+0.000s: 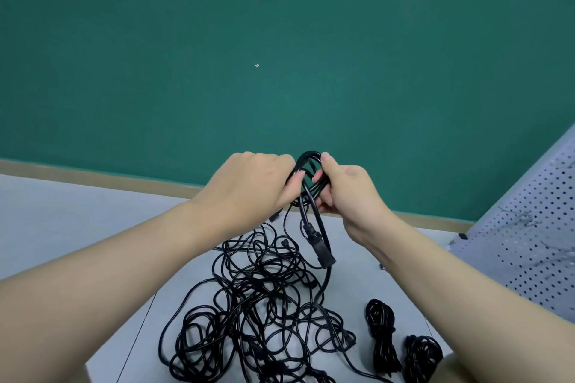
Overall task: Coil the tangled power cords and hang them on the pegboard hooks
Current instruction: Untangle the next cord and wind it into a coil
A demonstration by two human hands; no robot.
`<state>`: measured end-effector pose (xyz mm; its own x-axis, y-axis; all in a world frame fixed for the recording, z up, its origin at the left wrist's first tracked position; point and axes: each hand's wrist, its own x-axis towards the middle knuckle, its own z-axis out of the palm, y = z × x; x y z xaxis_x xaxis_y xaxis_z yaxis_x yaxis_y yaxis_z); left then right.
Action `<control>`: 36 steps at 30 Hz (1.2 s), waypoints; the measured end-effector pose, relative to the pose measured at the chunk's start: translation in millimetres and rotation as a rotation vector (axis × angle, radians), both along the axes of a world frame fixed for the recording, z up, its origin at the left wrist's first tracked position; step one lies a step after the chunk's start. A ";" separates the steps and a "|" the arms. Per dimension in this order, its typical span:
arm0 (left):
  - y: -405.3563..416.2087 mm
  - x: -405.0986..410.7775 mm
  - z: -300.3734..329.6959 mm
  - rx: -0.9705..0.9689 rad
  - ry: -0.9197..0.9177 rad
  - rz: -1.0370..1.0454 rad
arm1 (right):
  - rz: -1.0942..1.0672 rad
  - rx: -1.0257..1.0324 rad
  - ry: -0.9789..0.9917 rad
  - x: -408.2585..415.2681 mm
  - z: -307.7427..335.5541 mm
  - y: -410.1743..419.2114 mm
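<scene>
Both hands raised above tabletop. Right hand grips partly wound cord coil; left hand pinches its strand. Cord looks light, limp, springy; judge best held at gathered loops, plug dangling over tangle.

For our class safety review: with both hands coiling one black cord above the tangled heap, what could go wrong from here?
1. The black power cord held by the left hand and right hand trails into the tangled black cord pile; pulling may tighten knots.
2. Its dangling black plug could snag in the loops.
3. Dragging the pile might disturb the two coiled black bundles nearby.
</scene>
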<state>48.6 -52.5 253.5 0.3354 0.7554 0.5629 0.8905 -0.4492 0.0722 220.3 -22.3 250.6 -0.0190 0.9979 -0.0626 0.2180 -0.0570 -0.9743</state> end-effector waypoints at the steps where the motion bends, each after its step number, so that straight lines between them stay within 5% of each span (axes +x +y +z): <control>1: -1.1 -0.9 -1.3 0.002 -0.045 -0.010 | -0.007 -0.012 0.027 -1.2 -1.0 0.8; 4: -3.9 0.9 -3.0 -0.071 -0.186 -0.016 | -0.034 0.052 0.007 -2.4 1.5 3.1; 7: -10.6 6.2 -5.8 -0.231 -0.406 -0.021 | -0.032 0.402 -0.359 7.2 4.5 7.7; 10: -17.7 11.1 -8.1 -0.382 -0.618 -0.015 | 0.040 0.558 -0.513 11.1 2.7 9.0; 17: -13.5 7.2 0.1 -0.403 -0.423 0.113 | 0.105 0.512 -0.628 -0.7 -5.1 6.1; 21: -13.6 14.0 0.8 -0.322 -0.409 0.092 | 0.116 0.291 -0.515 -3.2 -4.2 7.7; 26: -25.0 23.8 -5.3 -0.238 -0.490 -0.171 | 0.046 0.018 -0.227 15.6 -14.6 18.7; 32: -8.0 16.0 -13.7 -0.542 -1.123 -0.023 | 0.064 -0.020 -0.021 24.7 -16.0 13.0; 36: 1.6 6.5 -11.7 -0.713 -1.376 0.106 | 0.072 0.008 0.102 32.6 -15.2 15.7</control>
<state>55.2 -50.9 241.9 -0.1904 0.9774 -0.0919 -0.0155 0.0906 0.9958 252.9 -6.5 235.5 -0.0967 0.9941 -0.0485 0.1214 -0.0366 -0.9919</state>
